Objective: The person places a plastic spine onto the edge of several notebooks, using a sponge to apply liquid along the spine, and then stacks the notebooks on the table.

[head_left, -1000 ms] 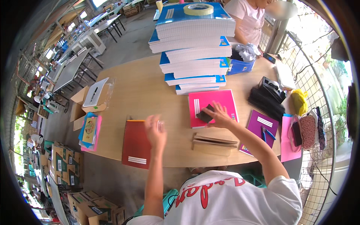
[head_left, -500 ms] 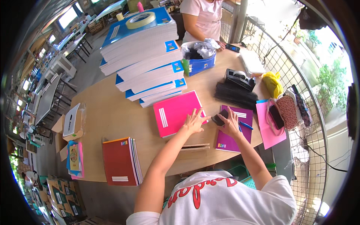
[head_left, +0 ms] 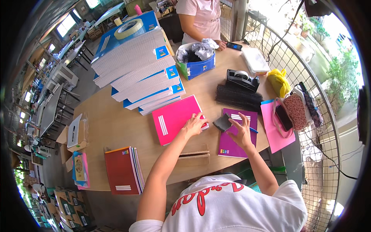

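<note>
A bright pink notebook lies flat in the middle of the table. My left hand rests on its right side, fingers curled over the edge and gripping it. To the right is a purple notebook with white label lines. Over it hovers my right hand, open, with thumb and fingers spread. A dark grey pad-like piece sits by those fingertips, at the purple notebook's left edge; its exact kind is unclear. A blue pen is partly hidden behind my right hand.
Tall stacks of blue-covered notebooks topped by a tape roll stand far left. Black spiral coils, a tape dispenser and a scrap box lie beyond. Red notebooks sit near left. A person stands opposite.
My right hand has opened and drawn off the dark grey piece, which now shows more fully. My left fingers, spread before, have curled over the pink notebook's edge. The view has shifted slightly.
</note>
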